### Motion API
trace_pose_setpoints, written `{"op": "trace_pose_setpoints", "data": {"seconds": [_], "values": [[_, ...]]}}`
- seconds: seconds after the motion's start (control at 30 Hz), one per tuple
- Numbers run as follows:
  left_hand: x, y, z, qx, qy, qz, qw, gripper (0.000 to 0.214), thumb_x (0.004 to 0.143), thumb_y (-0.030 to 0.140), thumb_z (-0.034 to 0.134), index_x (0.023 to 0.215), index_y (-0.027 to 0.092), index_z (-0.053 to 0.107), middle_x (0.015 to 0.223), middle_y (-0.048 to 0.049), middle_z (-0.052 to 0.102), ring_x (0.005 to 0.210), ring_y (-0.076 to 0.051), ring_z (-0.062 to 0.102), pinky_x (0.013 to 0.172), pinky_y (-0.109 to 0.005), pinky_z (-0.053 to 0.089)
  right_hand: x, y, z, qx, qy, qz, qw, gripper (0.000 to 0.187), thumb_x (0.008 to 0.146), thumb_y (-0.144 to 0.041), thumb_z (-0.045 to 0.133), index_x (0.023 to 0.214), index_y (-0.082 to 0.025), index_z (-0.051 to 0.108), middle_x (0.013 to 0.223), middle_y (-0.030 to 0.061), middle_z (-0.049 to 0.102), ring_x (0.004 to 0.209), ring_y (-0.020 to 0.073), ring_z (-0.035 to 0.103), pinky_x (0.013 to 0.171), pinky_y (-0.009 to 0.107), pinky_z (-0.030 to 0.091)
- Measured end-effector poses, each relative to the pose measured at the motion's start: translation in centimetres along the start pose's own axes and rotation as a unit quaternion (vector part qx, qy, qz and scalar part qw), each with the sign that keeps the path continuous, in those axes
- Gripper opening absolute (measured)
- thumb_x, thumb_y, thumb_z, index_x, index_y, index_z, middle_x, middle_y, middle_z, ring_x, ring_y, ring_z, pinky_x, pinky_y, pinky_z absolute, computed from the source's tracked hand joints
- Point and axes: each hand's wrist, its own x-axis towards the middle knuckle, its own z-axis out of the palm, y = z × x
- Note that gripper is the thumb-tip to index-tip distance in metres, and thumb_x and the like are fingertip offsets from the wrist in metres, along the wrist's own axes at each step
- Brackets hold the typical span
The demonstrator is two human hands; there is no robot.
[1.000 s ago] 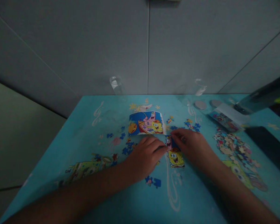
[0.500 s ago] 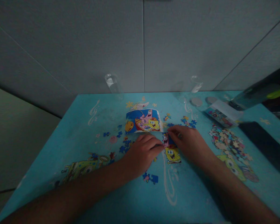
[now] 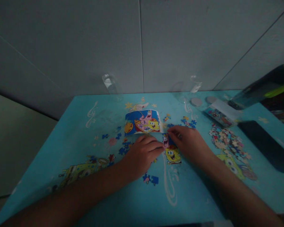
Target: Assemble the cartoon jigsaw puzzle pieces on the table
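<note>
A small joined section of a jigsaw puzzle [image 3: 172, 155], with a yellow face and a pink figure, lies flat between my hands. My left hand [image 3: 144, 155] is closed, thumb and forefinger at the section's left edge. At its top edge, my right hand [image 3: 189, 140] pinches with thumb and forefinger at what looks like a puzzle piece, mostly covered by the fingers. Just beyond, a curled picture sheet [image 3: 142, 122] shows cartoon figures in a boat. Loose blue pieces [image 3: 125, 148] lie left of my left hand, and joined pieces [image 3: 150, 179] lie nearer me.
Right of my right arm are a heap of pieces [image 3: 227, 142], a dark phone-like slab [image 3: 265, 143] and a folded printed paper [image 3: 220, 113]. Two clear containers [image 3: 111, 85] stand at the back, with round lids [image 3: 196, 101] near the right one. A dark bottle [image 3: 257, 90] leans in from the right.
The whole view has shifted slightly, so everything appears a little further left. Both hands keep nearly the same place at the puzzle section.
</note>
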Motion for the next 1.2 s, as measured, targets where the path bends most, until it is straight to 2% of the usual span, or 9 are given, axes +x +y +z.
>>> {"op": "trace_pose_setpoints", "data": {"seconds": [0.4,0.97,1.2], "values": [[-0.22,-0.12,0.17,-0.005,0.011,0.004,1.000,0.023,0.102,0.017,0.052,0.119,0.018,0.067,0.122,-0.0047,0.070,0.117,-0.023,0.057,0.099,-0.046,0.044,-0.02,0.14,0.11,-0.004,0.003,-0.005,1.000,0.023,0.099,-0.028,0.050,0.099,-0.023,0.073,0.091,0.0032,0.077,0.076,0.0180,0.070,0.070,0.031,0.047],[0.02,0.02,-0.03,0.016,0.001,0.005,1.000,0.027,0.100,0.014,0.051,0.123,0.017,0.065,0.123,-0.0071,0.069,0.116,-0.024,0.057,0.098,-0.046,0.047,-0.01,0.13,0.06,0.000,0.003,-0.010,1.000,0.023,0.098,-0.027,0.051,0.097,-0.023,0.074,0.091,0.0040,0.077,0.074,0.0178,0.070,0.069,0.031,0.049],[0.02,0.01,-0.09,-0.022,0.018,-0.003,1.000,0.030,0.098,0.011,0.050,0.124,0.016,0.064,0.121,-0.0074,0.069,0.114,-0.024,0.059,0.097,-0.047,0.049,-0.06,0.06,-0.01,-0.003,-0.002,-0.004,1.000,0.024,0.098,-0.028,0.051,0.099,-0.023,0.074,0.093,0.0041,0.077,0.077,0.0182,0.071,0.070,0.030,0.049]]}}
